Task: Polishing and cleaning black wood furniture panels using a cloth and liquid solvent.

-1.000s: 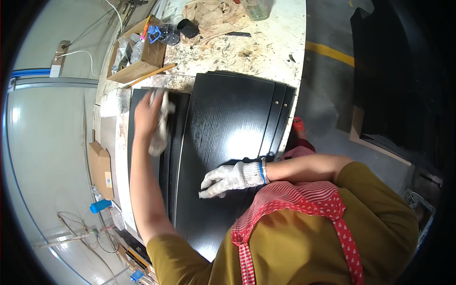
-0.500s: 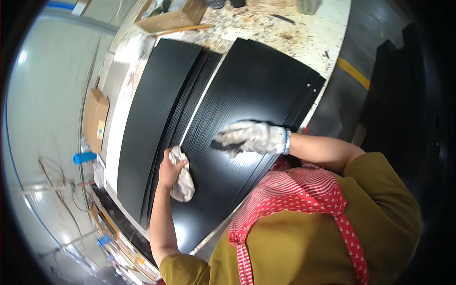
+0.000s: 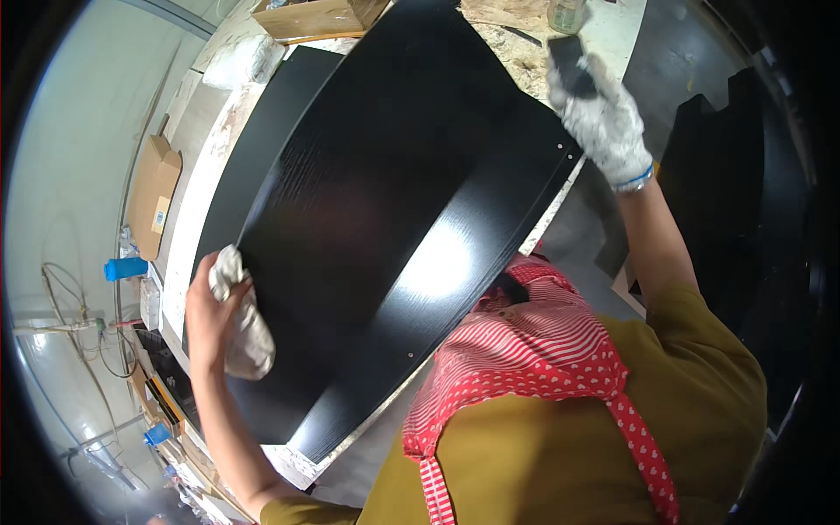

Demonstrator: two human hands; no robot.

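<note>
A large black wood-grain panel (image 3: 376, 175) lies across the table, its left edge apparently raised above a second black panel (image 3: 262, 122). My bare left hand (image 3: 210, 306) is closed at that edge on a crumpled off-white cloth (image 3: 249, 337). Whether its hidden fingertips also grip the panel, I cannot tell. My right hand (image 3: 608, 127), in a soiled white glove with a blue cuff, is at the panel's far right corner. A small black rectangular block (image 3: 571, 66) is held in its fingers. Small pale holes show near that corner.
A stained white table (image 3: 617, 35) bears the panels. At the back are an open cardboard box (image 3: 315, 19), a glass jar (image 3: 567, 16) and a white plastic bundle (image 3: 245, 61). A flattened cardboard piece (image 3: 153, 188) and a blue object (image 3: 125, 269) are at left. Dark panels (image 3: 726, 175) stand at right.
The near panel has shifted leftward and away, its left edge lifting over the other panel. My left hand went left with the cloth; my gloved right hand moved off the surface to the far right corner.
</note>
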